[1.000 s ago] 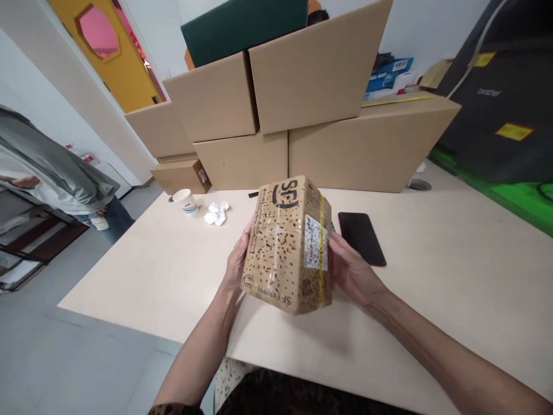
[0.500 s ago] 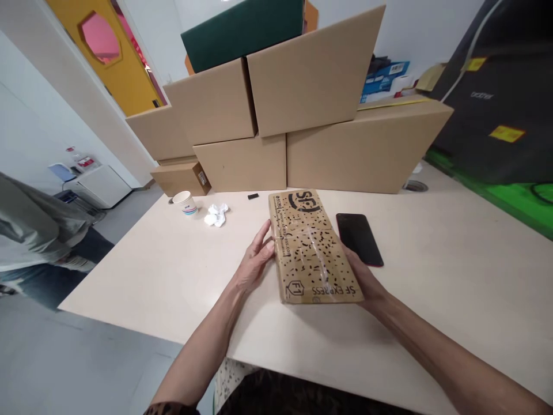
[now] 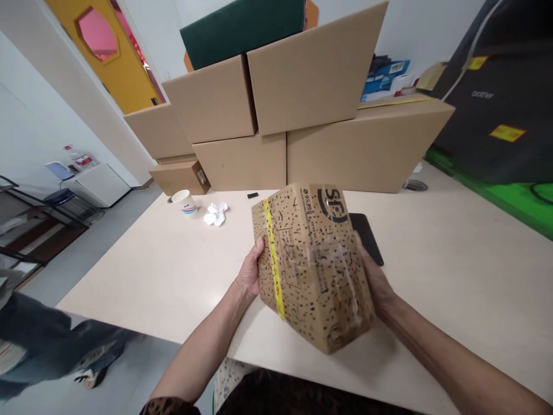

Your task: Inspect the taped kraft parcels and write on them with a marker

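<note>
Between my two hands a brown cardboard box (image 3: 302, 259) with black speckles, SF lettering and a yellow tape strip is tilted, one long edge turned toward me. My left hand (image 3: 251, 270) grips its left side, thumb on the taped face. On the opposite side my right hand (image 3: 377, 276) holds the box, its fingers mostly hidden behind it. A black phone (image 3: 368, 235) lies on the table just beyond my right hand, partly covered by the box.
Large cardboard boxes (image 3: 341, 158) are stacked along the back of the white table (image 3: 142, 276). A paper cup (image 3: 184, 203), crumpled tissue (image 3: 215, 214) and a small black piece (image 3: 253, 195) sit at the back left. Another person's legs (image 3: 47, 340) show beyond the left edge.
The box has been rolled to the right in my hands, so the side with the yellow tape now shows. It covers more of the phone. The other person at left has moved lower in view.
</note>
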Demonstrator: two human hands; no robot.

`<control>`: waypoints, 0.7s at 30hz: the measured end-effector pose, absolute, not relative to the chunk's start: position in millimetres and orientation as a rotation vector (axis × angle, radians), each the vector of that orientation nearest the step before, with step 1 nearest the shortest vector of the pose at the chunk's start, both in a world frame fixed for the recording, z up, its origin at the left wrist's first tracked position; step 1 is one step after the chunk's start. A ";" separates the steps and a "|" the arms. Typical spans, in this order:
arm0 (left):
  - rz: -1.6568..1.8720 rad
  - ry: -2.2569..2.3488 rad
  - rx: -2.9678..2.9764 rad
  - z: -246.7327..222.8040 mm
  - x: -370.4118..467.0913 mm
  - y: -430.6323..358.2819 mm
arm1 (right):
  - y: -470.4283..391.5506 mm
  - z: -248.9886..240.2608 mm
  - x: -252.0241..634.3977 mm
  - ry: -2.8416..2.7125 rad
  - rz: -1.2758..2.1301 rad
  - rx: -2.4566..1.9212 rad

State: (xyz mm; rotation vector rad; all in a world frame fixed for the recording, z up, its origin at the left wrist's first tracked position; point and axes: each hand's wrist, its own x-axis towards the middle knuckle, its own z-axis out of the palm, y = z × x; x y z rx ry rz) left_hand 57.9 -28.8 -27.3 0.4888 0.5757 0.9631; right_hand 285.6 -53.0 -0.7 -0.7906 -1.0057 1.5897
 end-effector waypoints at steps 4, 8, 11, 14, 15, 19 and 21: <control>1.205 0.656 0.496 -12.4 56.3 -28.2 | -41.5 -12.6 294.9 -1.034 1.527 -0.755; 1.283 0.734 0.540 -2.0 56.0 -28.9 | -38.7 -22.5 300.3 -1.248 1.472 -0.837; 1.286 0.740 0.628 1.0 56.7 -30.3 | -42.4 -20.0 297.6 -1.291 1.536 -0.857; 1.280 0.717 0.705 0.9 56.4 -30.6 | -44.9 -14.4 292.5 -1.138 1.621 -0.860; 1.289 0.724 0.732 0.3 55.7 -30.3 | -44.8 -13.3 291.1 -1.054 1.651 -0.865; 1.344 0.801 0.806 -3.2 52.5 -29.3 | -40.6 -13.0 289.2 -0.728 1.729 -0.926; 1.344 0.788 0.812 -4.2 52.4 -29.7 | -37.8 -13.2 290.2 -0.641 1.735 -0.930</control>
